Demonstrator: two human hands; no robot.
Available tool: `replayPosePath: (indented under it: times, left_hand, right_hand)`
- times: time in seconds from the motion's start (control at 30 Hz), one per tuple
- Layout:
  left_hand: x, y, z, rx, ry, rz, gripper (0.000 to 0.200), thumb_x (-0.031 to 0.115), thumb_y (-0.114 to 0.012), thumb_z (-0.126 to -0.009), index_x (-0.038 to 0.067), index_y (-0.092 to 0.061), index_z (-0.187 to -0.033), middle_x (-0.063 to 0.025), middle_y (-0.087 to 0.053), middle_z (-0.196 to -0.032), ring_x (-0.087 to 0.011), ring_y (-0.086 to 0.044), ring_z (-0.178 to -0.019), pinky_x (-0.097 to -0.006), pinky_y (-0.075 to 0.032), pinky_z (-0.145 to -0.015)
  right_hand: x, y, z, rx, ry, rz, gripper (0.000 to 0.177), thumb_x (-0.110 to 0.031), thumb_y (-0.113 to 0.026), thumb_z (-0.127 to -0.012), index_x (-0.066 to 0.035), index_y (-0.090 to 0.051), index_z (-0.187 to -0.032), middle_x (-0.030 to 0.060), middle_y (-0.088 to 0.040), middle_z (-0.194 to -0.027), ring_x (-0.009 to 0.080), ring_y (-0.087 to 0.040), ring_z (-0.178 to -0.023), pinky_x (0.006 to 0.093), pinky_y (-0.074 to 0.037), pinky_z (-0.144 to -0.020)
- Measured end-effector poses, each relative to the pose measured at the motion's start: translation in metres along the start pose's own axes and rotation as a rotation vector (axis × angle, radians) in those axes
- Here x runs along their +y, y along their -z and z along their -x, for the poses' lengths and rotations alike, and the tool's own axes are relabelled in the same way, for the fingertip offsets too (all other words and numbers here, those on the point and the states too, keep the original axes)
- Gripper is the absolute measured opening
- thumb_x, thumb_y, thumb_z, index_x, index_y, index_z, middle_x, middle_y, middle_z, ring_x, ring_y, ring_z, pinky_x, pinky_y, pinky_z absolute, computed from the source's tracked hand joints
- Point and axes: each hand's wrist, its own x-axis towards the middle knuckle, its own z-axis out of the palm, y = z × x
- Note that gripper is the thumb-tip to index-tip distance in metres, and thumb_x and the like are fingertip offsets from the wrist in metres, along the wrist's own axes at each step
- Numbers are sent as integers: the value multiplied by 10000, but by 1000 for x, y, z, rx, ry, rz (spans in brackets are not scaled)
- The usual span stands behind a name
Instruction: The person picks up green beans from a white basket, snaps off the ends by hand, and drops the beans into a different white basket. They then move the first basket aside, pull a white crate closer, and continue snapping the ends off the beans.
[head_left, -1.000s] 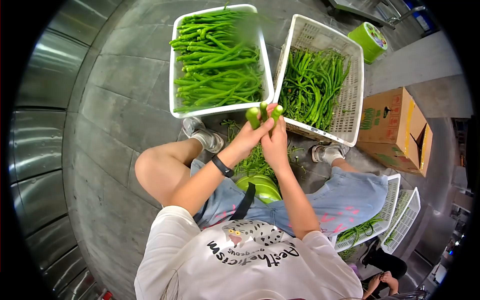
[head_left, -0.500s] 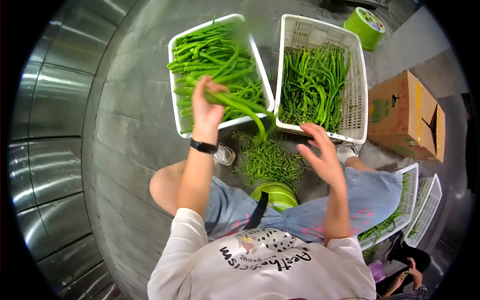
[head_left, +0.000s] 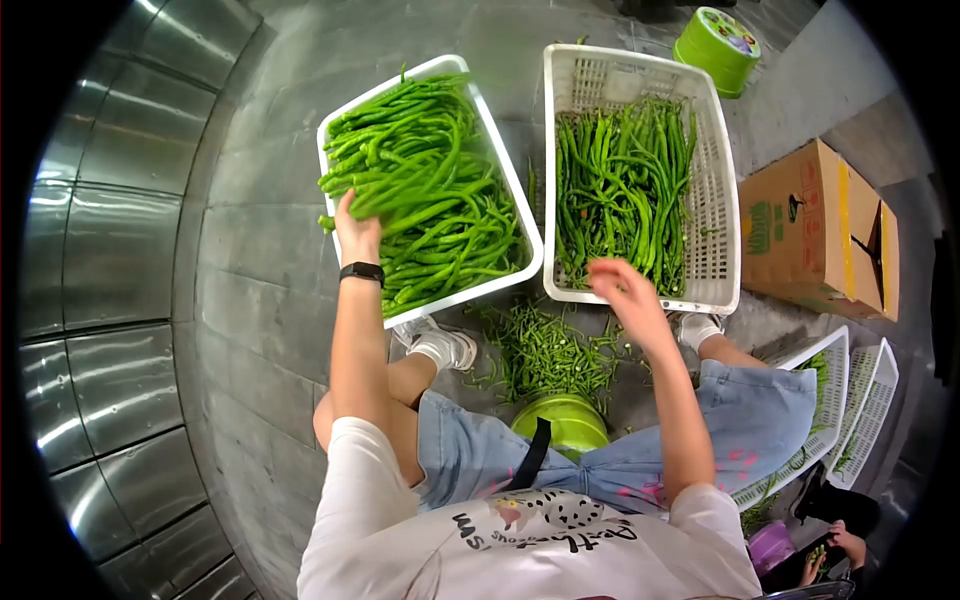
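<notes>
My left hand [head_left: 357,228] is at the left side of the left white basket [head_left: 532,250], its fingers closed around a bunch of long green peppers [head_left: 385,198]. Those peppers are slightly blurred and lie across the others in the basket. A black band circles the left wrist. My right hand [head_left: 628,292] is over the front rim of the right white crate [head_left: 728,200], with its fingers loosely bent and apart and nothing visible in them. Darker, thinner green peppers [head_left: 625,180] fill much of that crate.
Short green stem pieces [head_left: 555,350] are heaped on the floor between my feet, before a green stool [head_left: 565,425] under me. A cardboard box [head_left: 800,235] stands at right, a green bucket-like stool [head_left: 715,55] behind. More white crates [head_left: 862,415] and another person's hands [head_left: 848,543] are lower right.
My left hand has carried the peppers left and lowered them onto the pile in the left basket. My right hand has moved slightly left, its fingers more bent.
</notes>
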Motion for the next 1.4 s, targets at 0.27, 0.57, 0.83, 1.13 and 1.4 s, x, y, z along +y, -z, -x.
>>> replayPosePath:
  times: [0.27,0.57,0.83,1.13,1.4]
  left_hand:
    - [23,-7,88,-18,25,-205,236,140,-575,-888,-14,-502,-1051,-151,-540,-1047,-215,-552,-805,-276,-486,-732]
    - [64,-84,188,-86,116,-359,457,105,-492,-887,-58,-393,-1303,-211,-424,-1345,-298,-472,-1194,-368,-399,-999]
    - [109,-60,203,-22,169,-74,306,96,-518,-827,20,-470,-1120,-105,-524,-995,-183,-487,-795,-306,-407,-706]
    - [116,-58,196,86,188,-56,241,108,-519,-840,30,-486,-1066,-76,-532,-909,-159,-490,-754,-284,-368,-680]
    - [115,-62,200,44,211,-48,178,96,-508,-854,39,-496,-1023,-58,-510,-882,-149,-478,-756,-272,-376,-691]
  right_hand:
    - [92,-99,-258,374,-73,-228,316,-217,-488,-915,-4,-585,-1127,120,-628,-1014,210,-575,-956,317,-429,-874]
    - [168,-72,-399,227,-401,771,400,-258,-526,-805,95,-615,-972,205,-646,-880,331,-616,-745,462,-459,-707]
    - [192,-53,-398,115,-508,1022,399,-250,-550,-800,66,-604,-1037,199,-598,-983,324,-573,-867,439,-434,-785]
    - [200,-57,-387,87,-549,1007,420,-241,-577,-794,34,-590,-1111,193,-544,-1099,316,-524,-1005,413,-407,-873]
    - [166,-74,-433,47,-471,297,456,-233,-600,-789,6,-578,-1177,188,-496,-1202,309,-480,-1127,390,-382,-951]
